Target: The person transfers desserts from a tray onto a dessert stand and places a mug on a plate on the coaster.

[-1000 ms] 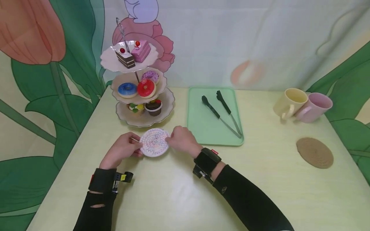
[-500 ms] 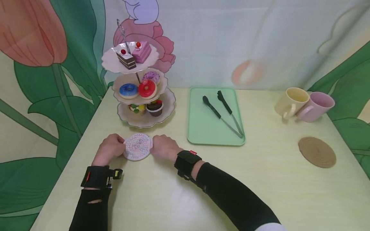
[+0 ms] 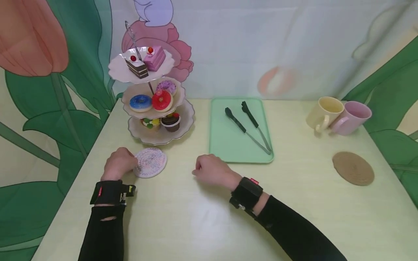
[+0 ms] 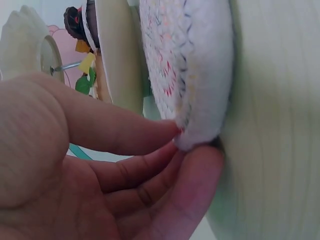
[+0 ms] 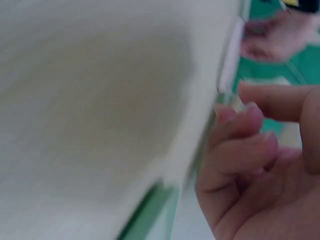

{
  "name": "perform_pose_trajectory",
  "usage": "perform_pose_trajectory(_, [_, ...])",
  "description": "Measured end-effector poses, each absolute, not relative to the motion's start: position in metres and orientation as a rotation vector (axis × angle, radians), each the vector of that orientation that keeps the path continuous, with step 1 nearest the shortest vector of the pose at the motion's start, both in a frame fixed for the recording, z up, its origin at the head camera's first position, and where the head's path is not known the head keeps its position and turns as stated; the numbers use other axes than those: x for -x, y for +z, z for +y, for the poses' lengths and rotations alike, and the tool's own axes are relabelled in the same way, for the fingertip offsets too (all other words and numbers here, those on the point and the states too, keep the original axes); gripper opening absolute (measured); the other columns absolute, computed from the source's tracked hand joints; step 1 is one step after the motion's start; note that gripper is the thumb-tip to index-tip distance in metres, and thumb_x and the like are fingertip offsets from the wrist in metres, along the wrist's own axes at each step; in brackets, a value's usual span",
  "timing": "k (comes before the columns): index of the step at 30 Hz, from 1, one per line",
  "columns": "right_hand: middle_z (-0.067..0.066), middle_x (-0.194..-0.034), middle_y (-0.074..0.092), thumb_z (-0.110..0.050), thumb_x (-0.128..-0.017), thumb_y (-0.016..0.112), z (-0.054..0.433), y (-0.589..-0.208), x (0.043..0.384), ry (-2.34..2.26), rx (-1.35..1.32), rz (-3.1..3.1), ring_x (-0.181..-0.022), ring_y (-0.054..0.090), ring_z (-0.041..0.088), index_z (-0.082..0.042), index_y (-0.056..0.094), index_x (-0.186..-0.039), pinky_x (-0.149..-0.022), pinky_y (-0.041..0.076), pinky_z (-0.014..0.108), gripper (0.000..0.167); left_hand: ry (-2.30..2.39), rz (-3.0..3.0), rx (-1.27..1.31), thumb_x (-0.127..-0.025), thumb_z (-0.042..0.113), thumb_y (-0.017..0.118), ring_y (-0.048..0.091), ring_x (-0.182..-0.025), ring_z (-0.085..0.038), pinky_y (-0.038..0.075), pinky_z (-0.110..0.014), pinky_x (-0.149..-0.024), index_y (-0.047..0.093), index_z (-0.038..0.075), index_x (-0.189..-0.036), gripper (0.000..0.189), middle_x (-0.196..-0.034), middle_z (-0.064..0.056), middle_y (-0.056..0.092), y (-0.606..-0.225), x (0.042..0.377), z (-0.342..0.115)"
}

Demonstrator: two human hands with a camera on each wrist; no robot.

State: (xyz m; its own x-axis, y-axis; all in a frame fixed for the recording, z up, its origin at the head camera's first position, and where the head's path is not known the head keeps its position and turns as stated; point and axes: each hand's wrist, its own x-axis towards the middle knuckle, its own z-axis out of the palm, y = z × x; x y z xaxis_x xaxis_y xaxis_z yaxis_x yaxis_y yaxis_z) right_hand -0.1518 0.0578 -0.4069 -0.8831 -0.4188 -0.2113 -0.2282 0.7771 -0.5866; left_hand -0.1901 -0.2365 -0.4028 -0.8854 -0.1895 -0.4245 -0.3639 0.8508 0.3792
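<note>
A round woven coaster (image 3: pixel 150 162), white with coloured stitching, lies on the table in front of the tiered stand. My left hand (image 3: pixel 119 164) pinches its left edge. In the left wrist view the thumb (image 4: pixel 125 132) is at the rim and a fingertip (image 4: pixel 202 165) is under it. My right hand (image 3: pixel 213 171) is apart from the coaster, over the table just in front of the green tray (image 3: pixel 225 152). Its fingers (image 5: pixel 235 160) are loosely curled with nothing between them.
The three-tier stand (image 3: pixel 186 127) holds toy cakes, donuts and cupcakes at the back left. Black-tipped tongs (image 3: pixel 243 128) lie on the tray. A yellow mug (image 3: pixel 323 112), a pink mug (image 3: pixel 351 117) and a brown coaster (image 3: pixel 353 168) are at the right.
The white coaster moved left, held by both hands, and came to lie near the stand. My right hand then let go and drew off to the right; the left kept its pinch.
</note>
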Motion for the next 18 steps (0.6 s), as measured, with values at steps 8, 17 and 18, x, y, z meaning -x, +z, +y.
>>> perform_pose_trajectory(8, [0.002,-0.086,0.066,-0.03,-0.09,0.061,0.157,-0.39,0.152,-0.918,0.27,2.626,-0.074,0.059,0.016,-0.009,0.066,-0.094,-0.066,0.05,0.026,0.022,0.693,2.622,0.434,-0.086,0.015,0.051,0.052,-0.082,-0.031,0.045,-0.03,-0.061,0.051,-0.011,-0.117,0.04,-0.105,-0.026,0.057,-0.404,0.19,-0.239])
perform_pose_trajectory(17, [0.024,-0.105,0.063,-0.036,-0.093,0.054,0.279,-0.379,0.159,-0.971,-0.192,2.986,-0.092,0.059,0.035,0.005,0.06,-0.113,-0.075,0.05,0.043,0.046,0.699,2.618,0.451,-0.086,0.014,0.049,0.052,-0.084,-0.032,0.044,-0.032,-0.063,0.05,-0.009,-0.118,0.039,-0.104,-0.024,0.057,-0.406,0.188,-0.239])
perform_pose_trajectory(18, [0.026,-0.109,0.06,-0.038,-0.093,0.053,0.291,-0.38,0.162,-1.01,-0.292,3.025,-0.096,0.057,0.036,0.007,0.056,-0.119,-0.077,0.049,0.044,0.052,0.698,2.624,0.441,-0.086,0.014,0.049,0.052,-0.083,-0.032,0.044,-0.032,-0.063,0.05,-0.009,-0.118,0.039,-0.103,-0.024,0.057,-0.406,0.188,-0.24])
